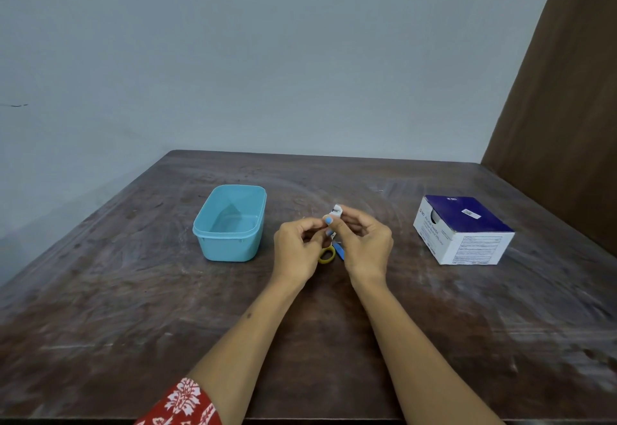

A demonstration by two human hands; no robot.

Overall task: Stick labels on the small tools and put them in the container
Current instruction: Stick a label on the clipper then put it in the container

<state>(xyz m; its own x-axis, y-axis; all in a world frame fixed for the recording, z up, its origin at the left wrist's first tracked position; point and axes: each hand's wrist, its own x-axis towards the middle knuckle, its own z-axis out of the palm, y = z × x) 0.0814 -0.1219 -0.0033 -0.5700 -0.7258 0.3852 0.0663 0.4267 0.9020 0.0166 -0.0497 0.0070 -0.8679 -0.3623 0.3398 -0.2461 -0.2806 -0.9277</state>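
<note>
You are pinching a small white label (336, 211) between left hand (298, 247) and right hand (365, 244), fingers curled, for peeling | scissors (328, 254) lying beneath hands, awaiting it | tub (230, 224) left of hands, open for dropping

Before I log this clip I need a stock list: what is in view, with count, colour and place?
container: one, light blue, open, nothing seen inside, on the table left of the hands.
box: one, white with a dark blue top, on the table at the right.
white item: one, small, held up between both hands; too small to tell what it is.
scissors: one yellow handle loop shows on the table under the hands; the rest is hidden.
blue tool: one, small, on the table beside the yellow loop, partly hidden.
table: one, dark brown, worn.
wall: pale grey-blue, behind the table.
sleeve: one, red with white pattern, bottom edge.
left hand: pinches the white item.
right hand: pinches the white item.
</note>
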